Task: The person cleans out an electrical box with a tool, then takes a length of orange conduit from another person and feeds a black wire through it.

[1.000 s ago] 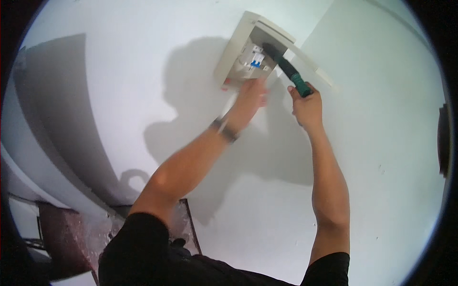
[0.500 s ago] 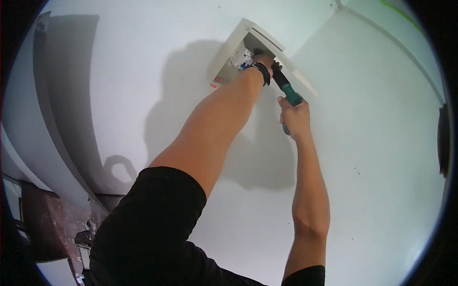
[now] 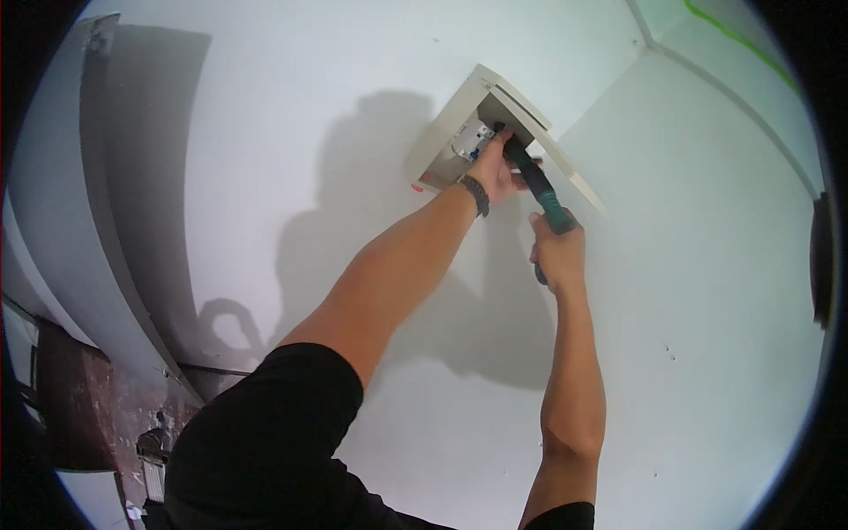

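A beige electrical box [image 3: 448, 124] sits on the wall with its cover [image 3: 576, 179] swung out to the right. White circuit breakers [image 3: 471, 140] with a bit of blue show inside. My right hand [image 3: 563, 256] is wrapped round the grip of a green and black cordless screwdriver [image 3: 547, 200], whose nose points up into the box. My left hand [image 3: 496, 172], with a dark band [image 3: 477, 196] on its wrist, cradles the front of the tool at the box's opening. Its thumb lies by the tip and fingertips show past the far side. The tool's tip is hard to make out.
A white wall [image 3: 424, 433] surrounds the box, with a corner to its right. A long curved grey panel [image 3: 132, 291] stands at the left. Below it, the reddish-brown floor [image 3: 84, 406] holds some dark objects. A brown object [image 3: 821, 261] is at the right edge.
The box and both hands sit lower and further right in view. My left hand has turned, showing more palm and thumb, and has come partly out of the box along the tool.
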Available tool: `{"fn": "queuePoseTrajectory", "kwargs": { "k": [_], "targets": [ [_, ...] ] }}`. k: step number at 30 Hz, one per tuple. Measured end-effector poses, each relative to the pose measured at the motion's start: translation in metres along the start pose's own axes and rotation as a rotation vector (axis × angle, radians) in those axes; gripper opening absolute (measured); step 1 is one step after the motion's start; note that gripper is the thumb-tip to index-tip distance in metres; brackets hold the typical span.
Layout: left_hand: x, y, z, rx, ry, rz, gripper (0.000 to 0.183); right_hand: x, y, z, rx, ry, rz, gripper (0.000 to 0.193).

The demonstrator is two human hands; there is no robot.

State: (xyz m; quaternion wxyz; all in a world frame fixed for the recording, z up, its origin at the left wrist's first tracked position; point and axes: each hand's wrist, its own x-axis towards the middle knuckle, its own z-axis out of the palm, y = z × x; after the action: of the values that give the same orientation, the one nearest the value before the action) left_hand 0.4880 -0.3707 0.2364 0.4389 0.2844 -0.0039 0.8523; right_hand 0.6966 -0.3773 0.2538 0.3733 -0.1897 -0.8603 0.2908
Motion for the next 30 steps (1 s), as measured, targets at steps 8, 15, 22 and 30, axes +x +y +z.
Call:
{"fn": "queuePoseTrajectory", "kwargs": {
  "k": [8,15,22,30],
  "targets": [
    [-0.114,0.053,-0.101,2.008,0.292,1.203,0.058,-0.009,-0.002,-0.01,-0.085,0.046,0.029,0.023],
    [-0.092,0.048,-0.127,2.333,0.167,0.913,0.071,0.017,-0.014,0.002,-0.19,0.052,0.062,0.021],
    [-0.108,0.006,-0.09,1.755,0.425,1.149,0.044,0.029,0.003,0.001,-0.085,-0.025,0.04,0.022],
    [0.037,-0.013,0.009,0.209,0.175,0.063,0.048,0.034,0.003,0.017,-0.01,0.023,-0.012,0.021]
  ]
}}
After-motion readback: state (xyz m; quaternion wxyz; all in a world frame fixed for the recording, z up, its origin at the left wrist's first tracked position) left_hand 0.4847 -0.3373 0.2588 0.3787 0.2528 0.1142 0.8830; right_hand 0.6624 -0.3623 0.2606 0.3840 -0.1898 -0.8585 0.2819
